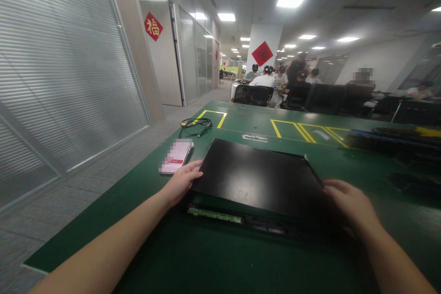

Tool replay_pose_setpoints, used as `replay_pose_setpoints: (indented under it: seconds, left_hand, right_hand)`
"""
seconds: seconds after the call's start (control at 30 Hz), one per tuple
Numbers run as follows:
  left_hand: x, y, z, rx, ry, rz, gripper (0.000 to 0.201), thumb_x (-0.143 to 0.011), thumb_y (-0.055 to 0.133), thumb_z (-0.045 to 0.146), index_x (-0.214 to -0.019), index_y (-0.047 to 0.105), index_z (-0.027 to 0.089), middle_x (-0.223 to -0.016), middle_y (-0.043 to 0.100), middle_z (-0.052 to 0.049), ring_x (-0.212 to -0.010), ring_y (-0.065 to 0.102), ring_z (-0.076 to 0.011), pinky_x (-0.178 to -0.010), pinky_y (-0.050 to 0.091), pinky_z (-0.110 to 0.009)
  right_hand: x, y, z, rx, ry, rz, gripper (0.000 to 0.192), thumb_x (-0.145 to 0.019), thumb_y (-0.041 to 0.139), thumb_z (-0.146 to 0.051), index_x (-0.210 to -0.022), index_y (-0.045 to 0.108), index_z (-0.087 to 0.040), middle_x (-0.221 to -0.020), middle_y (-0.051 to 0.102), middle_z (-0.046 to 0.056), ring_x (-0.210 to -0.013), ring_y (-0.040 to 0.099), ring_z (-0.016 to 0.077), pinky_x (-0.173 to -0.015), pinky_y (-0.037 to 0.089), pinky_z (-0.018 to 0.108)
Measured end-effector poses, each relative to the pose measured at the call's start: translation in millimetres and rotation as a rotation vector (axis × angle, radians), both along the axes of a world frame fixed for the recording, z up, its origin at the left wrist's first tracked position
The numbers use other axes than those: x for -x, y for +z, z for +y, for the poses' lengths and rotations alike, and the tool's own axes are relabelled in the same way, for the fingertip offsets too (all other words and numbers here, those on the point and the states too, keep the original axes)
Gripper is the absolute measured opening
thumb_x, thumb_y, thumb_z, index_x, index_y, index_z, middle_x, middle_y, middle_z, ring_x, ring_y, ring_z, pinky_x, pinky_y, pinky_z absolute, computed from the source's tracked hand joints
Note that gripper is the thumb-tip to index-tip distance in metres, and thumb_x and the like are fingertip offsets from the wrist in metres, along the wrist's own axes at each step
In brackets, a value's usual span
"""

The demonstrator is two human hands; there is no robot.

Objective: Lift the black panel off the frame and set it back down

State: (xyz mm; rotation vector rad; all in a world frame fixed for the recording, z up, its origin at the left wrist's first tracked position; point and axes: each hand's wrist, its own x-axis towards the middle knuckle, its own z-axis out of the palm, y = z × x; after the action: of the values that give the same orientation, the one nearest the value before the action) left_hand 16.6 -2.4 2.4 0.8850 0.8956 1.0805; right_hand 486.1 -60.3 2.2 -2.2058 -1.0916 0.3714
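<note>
Far off to the left of my grips, a glass partition with pale blinds (69, 78) runs alongside the green surface (134, 179), and a red diamond sign with a gold character (153, 26) hangs on a door. Just beyond my left grip (179, 183), a phone (176, 156) lies with its screen lit. That grip is closed on the left edge of a flat black panel (255, 179), thumb on top. Past the phone, farther from me, a coiled black cable (196, 126) rests across yellow tape. Between my two grips is the panel itself, its broad dark face upward; below its near edge shows a green circuit strip (215, 215), though in that shadow I can't tell whether it is attached. Beyond the panel's far edge lies a small whitish strip (255, 138). My right grip (351, 200) clasps the panel's right edge. Farther right and beyond it, dark items (396, 140) sit blurred on the surface.
</note>
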Motion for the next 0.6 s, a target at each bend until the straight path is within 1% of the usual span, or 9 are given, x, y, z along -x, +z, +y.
replay_pose_setpoints:
  seconds: [0.2,0.4,0.47,0.6]
  left_hand:
    - [0.3,-4.5,1.5,0.003,0.012,-0.002,0.054,-0.07,0.077,0.004,-0.124,0.075,0.013,-0.105,0.085,-0.012,-0.102,0.079,-0.0267,-0.086,0.059,-0.03]
    - [0.2,-7.1,1.5,-0.009,0.029,-0.004,0.052,-0.072,0.078,0.007,-0.123,0.076,0.016,-0.11,0.084,-0.011,-0.105,0.078,-0.027,-0.088,0.059,-0.032]
    - [0.4,-8.6,1.8,-0.027,0.032,0.0,0.051,-0.072,0.08,0.01,-0.122,0.077,0.017,-0.112,0.083,-0.011,-0.108,0.077,-0.0278,-0.091,0.059,-0.034]
    - [2.4,-13.5,4.7,-0.085,0.028,0.022,0.054,-0.067,0.085,0.018,-0.121,0.078,0.017,-0.121,0.081,-0.012,-0.118,0.073,-0.0318,-0.104,0.054,-0.041]
  right_hand:
    - [6.2,4.4,-1.5,0.031,0.0,-0.018,0.023,-0.07,0.063,-0.041,-0.081,0.079,-0.029,-0.081,0.078,0.008,-0.08,0.068,0.0336,-0.073,0.048,0.044]
    - [2.6,0.4,-0.3,0.01,0.008,-0.058,0.022,-0.069,0.063,-0.043,-0.077,0.079,-0.03,-0.079,0.077,0.009,-0.078,0.067,0.0333,-0.071,0.047,0.044]
    - [0.6,-1.0,0.4,0.012,0.013,-0.071,0.023,-0.069,0.063,-0.043,-0.077,0.079,-0.03,-0.08,0.077,0.009,-0.077,0.067,0.0328,-0.07,0.048,0.044]
    - [-0.6,-2.8,1.1,0.023,0.03,-0.11,0.026,-0.07,0.061,-0.044,-0.079,0.08,-0.029,-0.08,0.077,0.008,-0.075,0.068,0.0312,-0.068,0.048,0.041]
